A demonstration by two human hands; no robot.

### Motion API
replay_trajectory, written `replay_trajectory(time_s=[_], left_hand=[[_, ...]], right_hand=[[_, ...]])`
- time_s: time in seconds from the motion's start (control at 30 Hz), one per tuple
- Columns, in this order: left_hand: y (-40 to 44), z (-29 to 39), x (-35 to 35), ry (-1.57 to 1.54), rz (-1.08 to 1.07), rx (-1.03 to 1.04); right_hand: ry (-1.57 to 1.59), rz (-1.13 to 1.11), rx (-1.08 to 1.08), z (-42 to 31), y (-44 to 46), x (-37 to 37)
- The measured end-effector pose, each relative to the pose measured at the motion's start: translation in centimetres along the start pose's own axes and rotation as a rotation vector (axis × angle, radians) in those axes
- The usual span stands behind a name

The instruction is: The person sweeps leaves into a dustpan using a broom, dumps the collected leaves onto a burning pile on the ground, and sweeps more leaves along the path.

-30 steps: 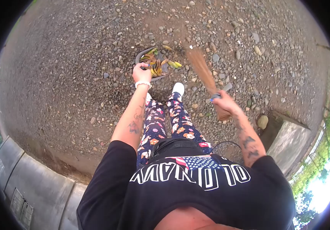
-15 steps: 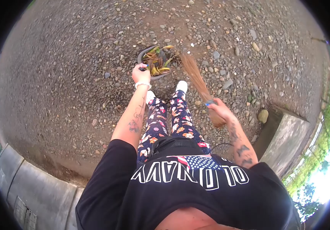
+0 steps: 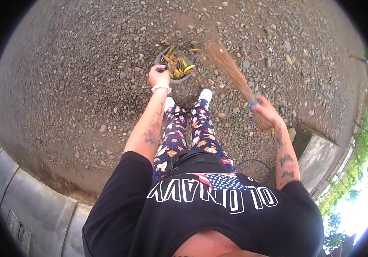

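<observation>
My right hand (image 3: 266,112) is closed around the bound end of a stick broom (image 3: 234,70). Its bristles fan out up and to the left, over the stony ground. At its rim, my left hand (image 3: 159,76) grips a grey tub (image 3: 187,78), the fingertips partly hidden. Yellow, green and brown leaves (image 3: 176,64) fill the tub. One yellowish leaf (image 3: 194,50) lies just outside, between the tub and the bristles.
Gravel and stones (image 3: 120,92) cover the ground around my shoes (image 3: 206,95). On the right stands a low concrete block (image 3: 319,156) with a rounded stone (image 3: 292,134) beside it. A concrete wall (image 3: 43,210) runs along the lower left.
The broom and my right hand have swung right, with the bristles now away from the tub. The tub has shifted slightly upward, and a yellowish leaf now lies apart from it.
</observation>
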State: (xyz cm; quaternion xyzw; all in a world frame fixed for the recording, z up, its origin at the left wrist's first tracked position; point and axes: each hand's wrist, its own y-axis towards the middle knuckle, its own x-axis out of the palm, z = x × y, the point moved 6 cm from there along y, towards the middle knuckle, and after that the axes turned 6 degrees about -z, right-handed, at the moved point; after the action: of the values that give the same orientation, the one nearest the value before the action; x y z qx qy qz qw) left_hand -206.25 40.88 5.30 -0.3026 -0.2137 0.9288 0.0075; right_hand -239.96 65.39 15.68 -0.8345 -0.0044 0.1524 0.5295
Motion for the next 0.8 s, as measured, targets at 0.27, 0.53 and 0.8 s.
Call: replay_trajectory(time_s=[0.27,0.53,0.8], left_hand=[[-1.2,2.2,2.2,0.109,-0.021,0.028],[-1.2,-0.4,2.4,0.061,0.005,0.057],[-2.3,0.5,1.5,-0.070,-0.019,-0.082]], right_hand=[[-0.144,-0.127,-0.117,-2.6,3.1,0.0],[0.139,-0.180,0.201,-1.2,-5.6,-4.0],[-0.169,0.010,0.054,0.1,3.0,6.1]])
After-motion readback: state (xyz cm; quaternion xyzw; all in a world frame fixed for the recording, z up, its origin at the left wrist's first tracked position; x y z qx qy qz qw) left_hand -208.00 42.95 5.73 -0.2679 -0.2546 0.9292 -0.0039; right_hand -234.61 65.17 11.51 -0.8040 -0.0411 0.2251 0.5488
